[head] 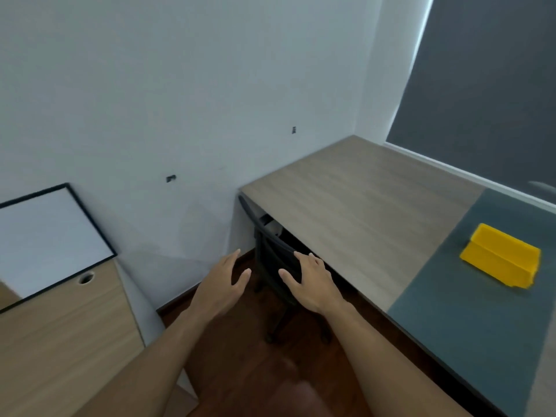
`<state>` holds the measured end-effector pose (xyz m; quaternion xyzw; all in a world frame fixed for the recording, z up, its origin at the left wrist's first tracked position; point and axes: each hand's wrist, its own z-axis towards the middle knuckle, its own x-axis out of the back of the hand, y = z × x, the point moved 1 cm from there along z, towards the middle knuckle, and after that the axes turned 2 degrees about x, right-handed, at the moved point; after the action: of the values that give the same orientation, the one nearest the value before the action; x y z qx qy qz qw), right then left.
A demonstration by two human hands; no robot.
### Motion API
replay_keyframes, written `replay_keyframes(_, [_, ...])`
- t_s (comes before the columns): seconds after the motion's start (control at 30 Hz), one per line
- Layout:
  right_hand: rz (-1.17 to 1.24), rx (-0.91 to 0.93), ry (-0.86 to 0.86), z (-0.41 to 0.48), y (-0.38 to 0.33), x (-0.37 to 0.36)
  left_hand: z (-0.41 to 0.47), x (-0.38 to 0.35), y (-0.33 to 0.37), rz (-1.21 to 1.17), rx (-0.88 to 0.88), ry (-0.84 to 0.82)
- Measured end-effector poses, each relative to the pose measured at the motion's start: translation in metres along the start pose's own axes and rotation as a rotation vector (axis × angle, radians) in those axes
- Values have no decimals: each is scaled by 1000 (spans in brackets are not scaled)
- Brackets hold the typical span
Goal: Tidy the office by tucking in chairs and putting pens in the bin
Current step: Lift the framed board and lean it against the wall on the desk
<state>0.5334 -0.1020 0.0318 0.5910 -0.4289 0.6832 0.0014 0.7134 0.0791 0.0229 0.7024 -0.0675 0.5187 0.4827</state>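
White walls enclose a corner where the wooden surface runs beneath the window. The black chair stands at its far left end, seat largely underneath and backrest just outside the edge. Both hands are open, fingers spread. The right hand lies at the backrest's top, though contact cannot be confirmed. The left hand hovers just beside it, holding nothing.

Recommended procedure: set both palms evenly on the backrest and push straight, so it meets the edge squarely.

The yellow bin sits on the grey mat. No pens are in view, and no brand, label or writing is legible.
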Motion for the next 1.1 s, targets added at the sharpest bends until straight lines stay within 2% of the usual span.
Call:
replay_keyframes(0.3, [-7, 147, -87, 94, -143, -90, 18, 116, -143, -47, 150, 144])
replay_keyframes(0.57, [11, 241, -170, 186, -292, -195, 20, 244, -301, -79, 291, 216])
replay_keyframes(0.87, [68, 288, -251, 246, -417, -292, -21, 365, -450, -162, 465, 319])
replay_keyframes(1.1, [163, 303, -299, 282, -483, -337, -68, 431, -534, -366, 605, 558])
